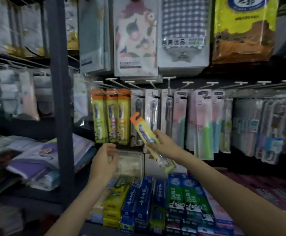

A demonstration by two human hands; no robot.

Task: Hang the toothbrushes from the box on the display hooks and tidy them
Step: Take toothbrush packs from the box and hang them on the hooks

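Your right hand (162,145) grips a yellow toothbrush pack (149,140).
Left hand (104,159), loosely curled and empty, sits just below the hanging yellow packs (110,118).

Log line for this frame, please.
right hand: holds yellow toothbrush pack, unhung | left hand: free, below hanging yellow packs | hooks: not reached

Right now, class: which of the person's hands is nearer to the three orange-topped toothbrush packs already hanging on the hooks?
Left. The left hand hovers just below the hanging orange-topped packs, apart from them. The right hand is further right, gripping a yellow toothbrush pack.
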